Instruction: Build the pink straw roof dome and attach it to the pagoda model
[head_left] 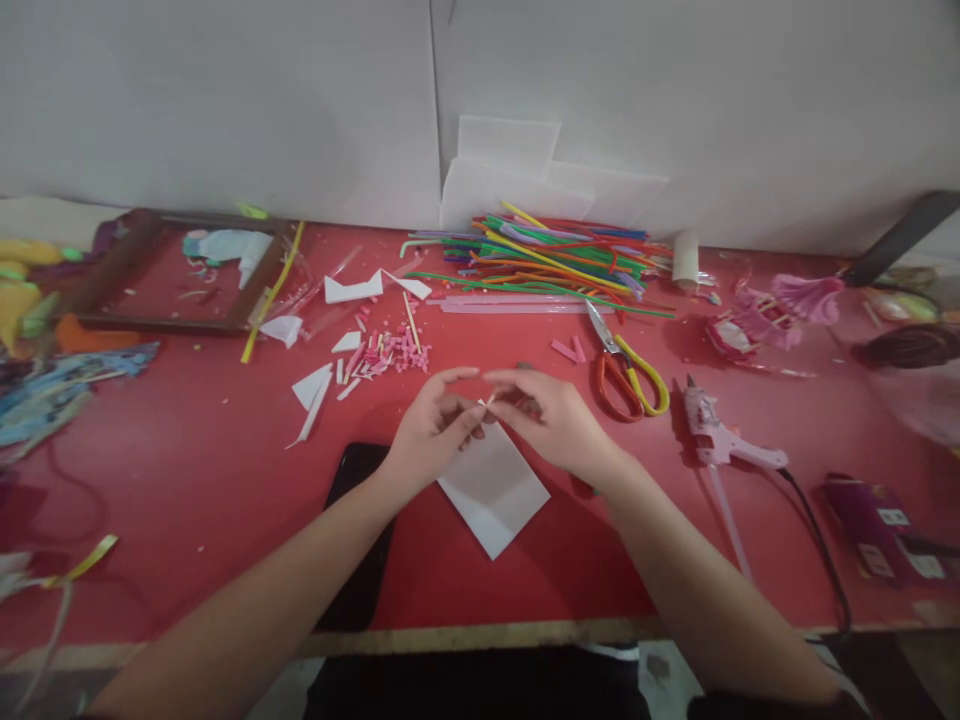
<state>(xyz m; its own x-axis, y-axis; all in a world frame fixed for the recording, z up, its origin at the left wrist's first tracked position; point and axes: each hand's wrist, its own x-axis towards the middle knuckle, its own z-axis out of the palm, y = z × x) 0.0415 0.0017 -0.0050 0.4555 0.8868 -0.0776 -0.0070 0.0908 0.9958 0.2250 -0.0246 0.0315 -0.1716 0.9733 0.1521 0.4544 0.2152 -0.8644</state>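
Observation:
My left hand [437, 425] and my right hand [551, 415] meet in the middle of the table, thumbs and fingertips pinched close together. Between the fingertips is a tiny pale bit, too small to name. A white square card [496, 495] lies turned cornerwise under the hands, its far corner hidden at the fingertips; I cannot tell whether they grip it. A dark thing partly shows behind my right fingers. Beside my left forearm lies a black phone [356, 530], partly covered by the arm. Scissors [626, 375] with red and yellow handles lie beyond my right hand.
Small pink pieces [394, 350] and white scraps [307, 390] lie at left of centre. Pipe cleaners [555, 255] are piled by the wall near a cardboard roll [685, 260]. A corded pink glue gun [727, 440] rests at right. A brown frame [165, 322] is at far left.

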